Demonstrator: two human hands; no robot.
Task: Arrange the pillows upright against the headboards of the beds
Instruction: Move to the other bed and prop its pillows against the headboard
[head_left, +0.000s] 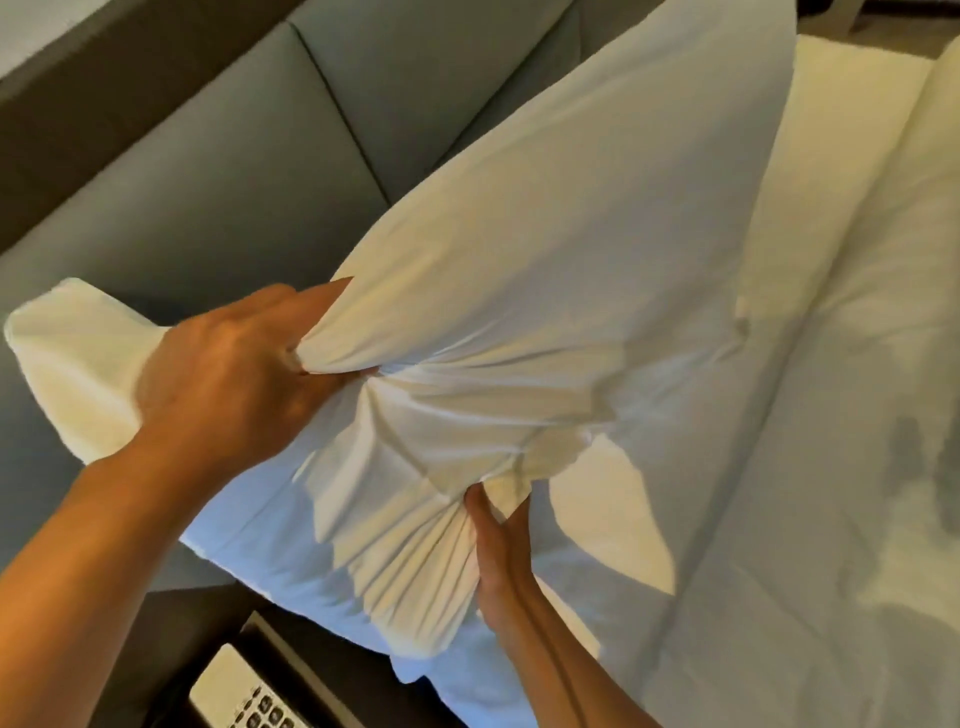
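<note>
A: Where is the pillow (571, 249)?

B: It fills the middle of the frame, a big white one, lifted and tilted so its far corner points to the top right. Its near end is bunched into folds at the centre and lower centre.

A: And the hands?

B: The left hand (228, 379) comes in from the lower left and is closed on the pillow's edge at centre left, fingers curled into the gathered cloth. The right hand (498, 540) rises from the bottom centre and pinches the folded cloth from below, thumb and fingers shut on it.

A: So both are gripping the same pillow?

B: Yes, both clamp the bunched end, the left higher, the right lower.

A: What lies behind it?

B: A grey padded headboard (234, 182) takes the upper left, with a dark seam running down it. The pillow's upper part stands in front of that headboard; whether it touches I cannot tell.

A: Anything under it?

B: A second pillow (275, 551) lies beneath, at the lower left, and part of its white cloth sticks out past the left hand at the left edge. The bed (805, 467), covered in white sheets, takes the right side.

A: And at the bottom?

B: A phone (244, 701) with dark keys sits on a dark nightstand (182, 623) at the bottom left.
</note>
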